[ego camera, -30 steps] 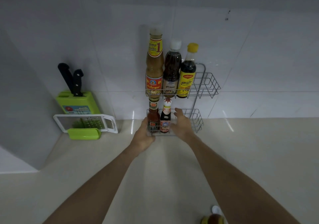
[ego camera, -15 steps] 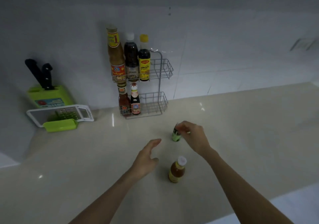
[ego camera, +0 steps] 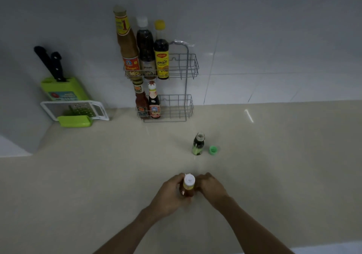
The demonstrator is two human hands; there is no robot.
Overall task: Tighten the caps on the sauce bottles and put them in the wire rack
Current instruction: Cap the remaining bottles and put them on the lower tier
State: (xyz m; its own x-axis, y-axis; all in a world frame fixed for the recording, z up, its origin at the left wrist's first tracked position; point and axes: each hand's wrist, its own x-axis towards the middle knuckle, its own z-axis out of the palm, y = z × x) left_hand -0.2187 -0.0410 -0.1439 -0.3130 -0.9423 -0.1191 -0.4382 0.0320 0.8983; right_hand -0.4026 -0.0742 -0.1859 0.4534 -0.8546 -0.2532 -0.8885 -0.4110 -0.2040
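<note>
Both your forearms reach forward and meet low in the view over the beige countertop (ego camera: 78, 185). Your left hand (ego camera: 168, 195) wraps the body of a small orange sauce bottle (ego camera: 187, 190), which stands upright with its white cap (ego camera: 189, 179) on. Your right hand (ego camera: 210, 187) is curled close against the bottle's other side; whether its fingers actually grip the bottle, you cannot tell from here.

The bottle's base is hidden behind your left hand, so its contact with the counter is unclear. The dim light makes the bottle labels hard to read.

Half a second ago your right hand was at the small green-labelled bottle (ego camera: 198, 144) and your left hovered open; now both have drawn back to the orange bottle. The green-labelled bottle stands alone with its mouth open, its green cap (ego camera: 213, 149) lying just beside it on the counter. Farther back, the wire rack (ego camera: 182, 89) against the tiled wall (ego camera: 274, 38) holds three tall bottles on its upper shelf and two small ones below.
</note>
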